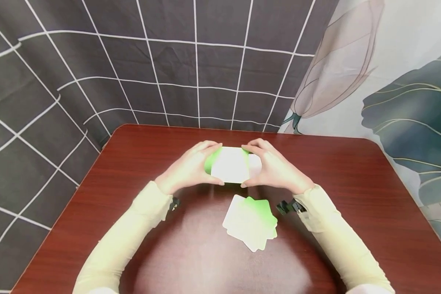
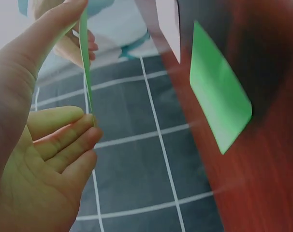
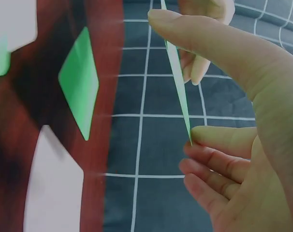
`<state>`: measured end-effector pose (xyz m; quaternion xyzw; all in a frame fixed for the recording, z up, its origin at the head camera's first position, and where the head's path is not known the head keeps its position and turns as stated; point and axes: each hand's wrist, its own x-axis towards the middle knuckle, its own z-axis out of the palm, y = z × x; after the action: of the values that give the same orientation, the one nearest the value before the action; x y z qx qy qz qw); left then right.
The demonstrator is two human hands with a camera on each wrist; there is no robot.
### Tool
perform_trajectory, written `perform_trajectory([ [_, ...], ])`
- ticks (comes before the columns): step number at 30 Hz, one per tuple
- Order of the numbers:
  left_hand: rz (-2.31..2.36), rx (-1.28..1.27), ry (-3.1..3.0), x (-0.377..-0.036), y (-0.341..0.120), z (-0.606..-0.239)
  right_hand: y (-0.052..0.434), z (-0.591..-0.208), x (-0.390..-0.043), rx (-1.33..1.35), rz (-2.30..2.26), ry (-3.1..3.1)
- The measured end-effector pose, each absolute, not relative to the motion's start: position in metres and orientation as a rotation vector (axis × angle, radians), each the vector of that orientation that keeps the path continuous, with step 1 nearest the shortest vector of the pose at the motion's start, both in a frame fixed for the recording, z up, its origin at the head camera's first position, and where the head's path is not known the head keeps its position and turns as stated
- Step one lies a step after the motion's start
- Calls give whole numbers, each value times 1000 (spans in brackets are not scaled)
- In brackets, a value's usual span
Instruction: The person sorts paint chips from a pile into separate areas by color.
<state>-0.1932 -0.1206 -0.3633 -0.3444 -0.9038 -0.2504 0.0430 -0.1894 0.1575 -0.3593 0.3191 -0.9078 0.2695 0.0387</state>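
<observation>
Left hand: grip pinches the card stack at its left edge
Right hand: grip pinches its right edge
Stack: above the desk
Loose cards: on desk, just nearer the person

The head camera looks steeply down over the desk toward its far edge and the curtain behind. Each wrist camera sits close under its palm, facing across at the opposite hand. All three share the held card, edge-on from both wrists.
</observation>
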Motion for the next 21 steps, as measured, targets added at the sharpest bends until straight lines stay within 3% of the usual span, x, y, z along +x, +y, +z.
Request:
perform_trajectory([
  [12, -742, -974, -2916, -233, -136, -372, 126, -383, -238, 943, 873, -2904],
  [21, -772, -955, -3010, -245, -137, -397, 118, -411, -250, 939, 911, -2969],
])
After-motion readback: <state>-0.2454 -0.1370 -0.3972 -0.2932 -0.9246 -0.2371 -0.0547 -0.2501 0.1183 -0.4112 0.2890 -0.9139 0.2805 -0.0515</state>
